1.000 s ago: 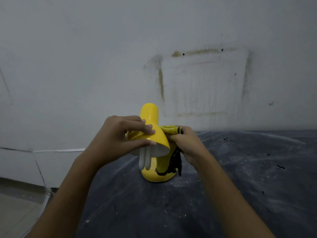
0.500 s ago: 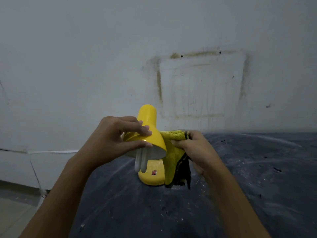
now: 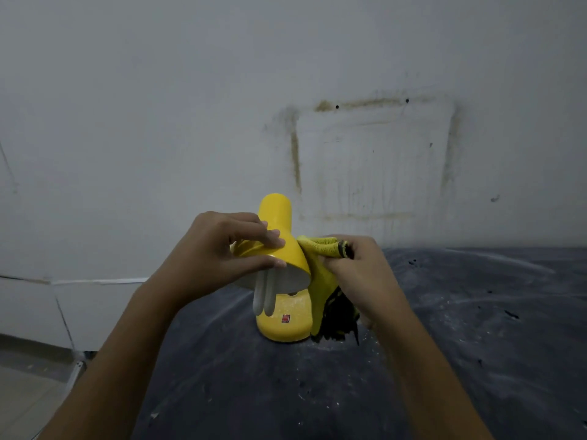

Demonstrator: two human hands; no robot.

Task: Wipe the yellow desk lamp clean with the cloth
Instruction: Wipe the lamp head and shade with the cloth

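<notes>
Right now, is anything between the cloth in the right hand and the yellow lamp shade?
Nothing visible. The right hand holds the cloth against the right flank of the lamp shade, and the two seem to touch. The left hand grips the shade's left side, so that part is covered from wiping.

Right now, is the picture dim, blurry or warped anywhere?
Head view: dim, flat, bluish light, no harsh glare on the yellow lamp; lamp, left hand and right hand fairly sharp; forearms at the bottom edge soft; wall seams at far left lean, likely wide-angle distortion.
</notes>
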